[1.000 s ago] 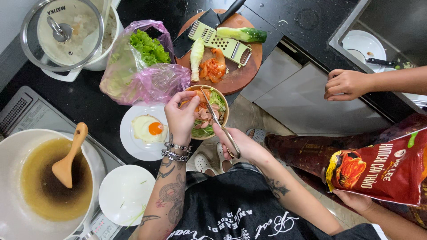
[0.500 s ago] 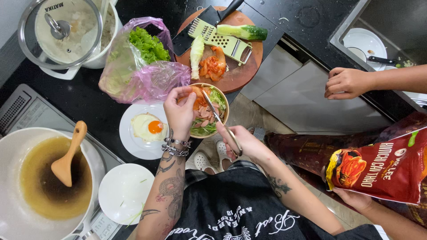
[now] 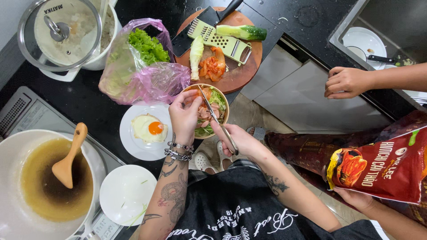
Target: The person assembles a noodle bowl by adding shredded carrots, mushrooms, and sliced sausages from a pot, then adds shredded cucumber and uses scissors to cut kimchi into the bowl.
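Holding bowl (image 3: 209,111), left hand (image 3: 184,116), fork (image 3: 218,122) angled tines-up, right hand (image 3: 238,140)

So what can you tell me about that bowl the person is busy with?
The bowl is round, tan and looks wooden. It sits at the edge of the dark counter, between the white plate with a fried egg and the round wooden cutting board. It holds green leaves and pinkish-orange pieces. The left hand rests over its left rim, and the right hand holds a slim metal utensil reaching into the food.
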